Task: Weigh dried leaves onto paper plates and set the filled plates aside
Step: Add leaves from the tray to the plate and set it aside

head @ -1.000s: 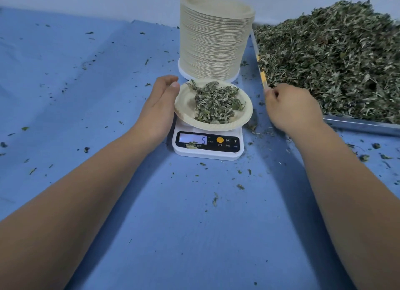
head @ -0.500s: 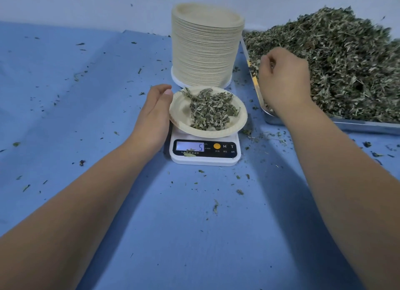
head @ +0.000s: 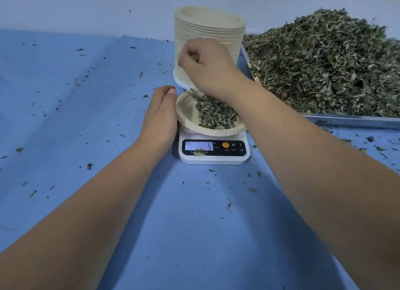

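- The left hand (head: 161,114) stands on its edge on the counter (head: 194,224), fingers straight and together. It is right against the left rim of the paper plate (head: 186,116); whether it touches the rim cannot be told.
- The right hand (head: 205,66) is raised above the far side of the plate and in front of the stack of plates (head: 207,27). Its fingers are curled in, and the fingertips nip a small pinch of leaves (head: 195,58), which is slightly blurred.
- The two hands are apart, the right one higher and farther than the left.
- The paper plate sits on the white scale (head: 214,156) in the middle of the scene. It holds a small pile of dried leaves (head: 214,115), lying mostly toward its right half, and the right forearm crosses over the plate's right edge.
- The scale's lit display reads 5. A leaf fragment lies on the scale's front panel below the digits.
- The tall stack of plates stands just beyond the scale, on the far side.
- To the right, a metal tray (head: 350,120) carries a large heap of leaves (head: 324,68), its near-left corner close to the stack.
- The counter is covered in blue, and loose leaf crumbs (head: 229,205) lie scattered on it around the scale and off to the left.
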